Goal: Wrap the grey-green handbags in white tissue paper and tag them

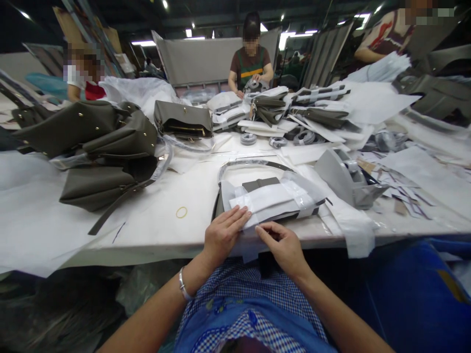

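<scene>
In front of me on the table lies a dark grey-green handbag (217, 202), largely covered by white wrapping paper (272, 197) and clear plastic film (301, 189). Its handle (253, 163), sleeved in plastic, arches away behind it. My left hand (226, 230) rests flat on the paper at the bag's near left corner, fingers stretched out. Close beside it, my right hand (281, 242) pinches the edge of a thin translucent sheet (250, 242) that hangs over the table's front edge. Part of that sheet is hidden under the left hand.
Several handbags (110, 184) are piled on the left, near a yellow rubber band (181, 212). A grey bag piece (340, 176) and scattered tags (401, 189) lie to the right. A co-worker (252, 63) handles something across the table. A blue bin (415, 294) stands below right.
</scene>
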{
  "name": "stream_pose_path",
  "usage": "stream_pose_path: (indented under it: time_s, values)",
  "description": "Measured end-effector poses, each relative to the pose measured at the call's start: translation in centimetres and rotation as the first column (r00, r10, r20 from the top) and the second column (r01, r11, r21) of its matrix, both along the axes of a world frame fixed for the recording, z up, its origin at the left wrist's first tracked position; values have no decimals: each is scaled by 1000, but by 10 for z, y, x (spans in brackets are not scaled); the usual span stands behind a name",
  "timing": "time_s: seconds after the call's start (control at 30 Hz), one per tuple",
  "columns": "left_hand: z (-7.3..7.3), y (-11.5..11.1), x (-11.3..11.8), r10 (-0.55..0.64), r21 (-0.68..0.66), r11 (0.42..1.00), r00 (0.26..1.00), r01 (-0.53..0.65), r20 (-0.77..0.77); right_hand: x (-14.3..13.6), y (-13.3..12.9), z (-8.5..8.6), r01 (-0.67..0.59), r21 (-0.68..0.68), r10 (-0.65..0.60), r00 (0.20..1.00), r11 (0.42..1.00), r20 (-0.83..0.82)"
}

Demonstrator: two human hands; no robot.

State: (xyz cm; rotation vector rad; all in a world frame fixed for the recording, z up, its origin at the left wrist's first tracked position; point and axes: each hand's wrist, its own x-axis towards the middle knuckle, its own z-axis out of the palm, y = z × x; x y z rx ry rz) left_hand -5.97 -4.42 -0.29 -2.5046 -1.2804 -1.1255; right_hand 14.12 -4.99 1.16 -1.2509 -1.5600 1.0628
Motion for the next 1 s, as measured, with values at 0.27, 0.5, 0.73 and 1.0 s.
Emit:
stream_pose_path:
  time_s: [0.27,0.5,0.73,1.0]
  values:
    - [21,-11,2,-20,-190,981,997,33,69,-8,4,-4,45,48,-49,995,998,92]
    - [-1,3,6,32,90,995,997,-38,68,-16,6,-4,114,87,-125,984,990,131]
    - [-5,5,3,17,175,984,1000,-19,15,-1,-3,-15,10,373,-95,973,928,210]
    - [-2,6,6,33,197,980,999,-35,11,40,-14,-57,-510,697,-211,710,503,672]
